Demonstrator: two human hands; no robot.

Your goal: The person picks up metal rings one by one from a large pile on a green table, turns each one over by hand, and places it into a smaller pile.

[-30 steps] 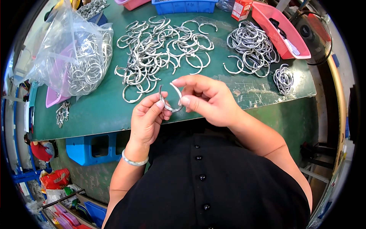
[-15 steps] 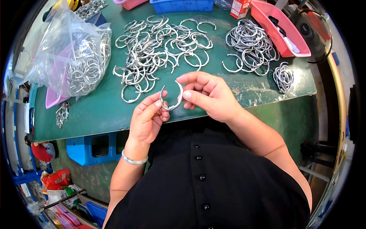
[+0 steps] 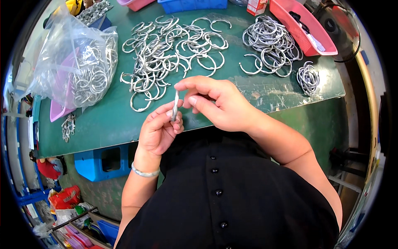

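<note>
Two hands work above the near edge of the green table (image 3: 103,126): the left hand (image 3: 155,135) pinches the lower end of a silvery metal ring (image 3: 175,103) between thumb and fingers, while the right hand (image 3: 219,101) curls loosely, gripping nothing, its index fingertip at or against the upper end, thumb apart. The left is nearer; from the right, the ring lies leftward. Seen nearly edge-on, its long axis runs up the view, the top pointing away from the body and leaning slightly right; any gap is hidden. Beyond spreads a loose pile of open rings (image 3: 166,62), with a clear bag (image 3: 45,62) left and a denser heap (image 3: 269,37) right.
</note>
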